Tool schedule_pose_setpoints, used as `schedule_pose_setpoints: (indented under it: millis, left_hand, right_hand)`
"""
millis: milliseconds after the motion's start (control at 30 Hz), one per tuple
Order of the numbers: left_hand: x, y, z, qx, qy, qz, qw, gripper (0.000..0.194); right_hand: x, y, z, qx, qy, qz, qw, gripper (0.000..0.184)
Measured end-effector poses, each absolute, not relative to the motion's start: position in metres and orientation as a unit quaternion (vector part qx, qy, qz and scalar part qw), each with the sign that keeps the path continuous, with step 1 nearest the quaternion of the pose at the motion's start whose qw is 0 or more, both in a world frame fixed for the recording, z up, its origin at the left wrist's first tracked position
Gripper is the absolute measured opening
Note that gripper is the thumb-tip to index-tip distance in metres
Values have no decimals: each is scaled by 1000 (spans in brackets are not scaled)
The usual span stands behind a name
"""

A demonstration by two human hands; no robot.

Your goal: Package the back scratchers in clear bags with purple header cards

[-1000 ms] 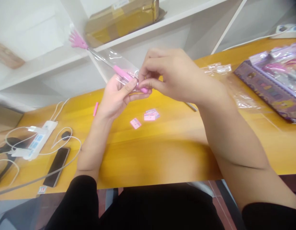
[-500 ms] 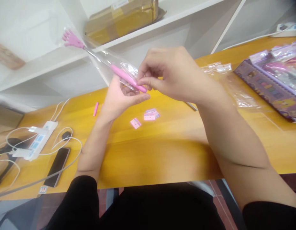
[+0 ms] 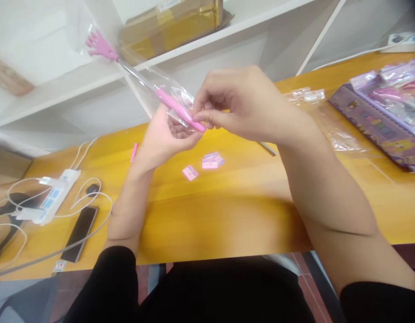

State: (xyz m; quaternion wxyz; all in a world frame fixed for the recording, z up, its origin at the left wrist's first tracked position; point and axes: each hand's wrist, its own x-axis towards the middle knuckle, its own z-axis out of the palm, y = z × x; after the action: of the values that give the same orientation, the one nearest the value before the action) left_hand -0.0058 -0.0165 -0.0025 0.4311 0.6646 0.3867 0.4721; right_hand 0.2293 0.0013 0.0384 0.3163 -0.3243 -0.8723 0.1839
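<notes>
Above the yellow table (image 3: 227, 215) I hold a pink hand-shaped back scratcher (image 3: 103, 47) inside a clear plastic sleeve (image 3: 150, 80). Its pink handle (image 3: 179, 111) points toward me, the small pink hand up and to the left. My right hand (image 3: 241, 105) pinches the near end of the handle and the sleeve's mouth between thumb and fingers. My left hand (image 3: 167, 139) is cupped under the handle, fingers curled up against the sleeve. Below my hands, small pink cards (image 3: 212, 161) and another one (image 3: 190, 172) lie on the table.
A pink cap-like piece (image 3: 134, 152) lies left of my wrist. At the far left are a white power strip (image 3: 56, 195), cables and a dark phone (image 3: 80, 233). A purple box of packed toys (image 3: 385, 112) and empty clear bags (image 3: 304, 95) sit right. A cardboard parcel (image 3: 170, 27) rests on the shelf.
The back scratcher has tilted, its hand end going up and left. My left thumb has come off the handle and the hand now cups under it. The right hand keeps its pinch.
</notes>
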Motion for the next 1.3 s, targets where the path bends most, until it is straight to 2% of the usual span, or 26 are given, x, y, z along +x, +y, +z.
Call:
schedule_pose_setpoints:
  millis: [267, 433, 533, 633, 700, 800, 867, 933, 1033, 1100, 1200, 1300]
  left_hand:
    - [-11, -19, 3, 686, 357, 453, 444, 48]
    - [-13, -22, 10, 670, 376, 453, 453, 56]
    - [-14, -21, 10, 674, 370, 440, 463, 53]
    - [-15, -20, 6, 683, 357, 417, 481, 50]
    - [-15, -19, 4, 696, 337, 396, 495, 52]
    - [-16, -18, 1, 723, 312, 352, 506, 55]
    - [-17, -16, 1, 736, 313, 340, 494, 49]
    - [-17, -12, 0, 729, 339, 366, 468, 42]
    - [-19, -2, -4, 675, 379, 461, 434, 55]
    - [-22, 7, -8, 637, 382, 538, 400, 59]
    - [-24, 19, -12, 604, 365, 619, 343, 52]
    - [-19, 22, -15, 601, 342, 621, 368, 42]
  right_hand:
    - [230, -6, 43, -294, -852, 278, 333, 7]
    - [233, -6, 41, -263, -819, 374, 348, 14]
    - [233, -2, 35, -239, -799, 423, 353, 29]
    - [229, 2, 28, -250, -785, 445, 352, 59]
    - [224, 4, 25, -278, -789, 430, 340, 65]
    - [219, 6, 24, -316, -808, 387, 312, 50]
    - [219, 6, 26, -321, -812, 380, 304, 48]
    - [221, 5, 29, -312, -810, 396, 299, 43]
    - [223, 4, 32, -313, -823, 394, 265, 31]
    - [222, 5, 32, -307, -848, 373, 217, 20]
    - [218, 9, 27, -266, -891, 353, 104, 6]
    - [211, 15, 17, -245, -901, 359, 2, 5]
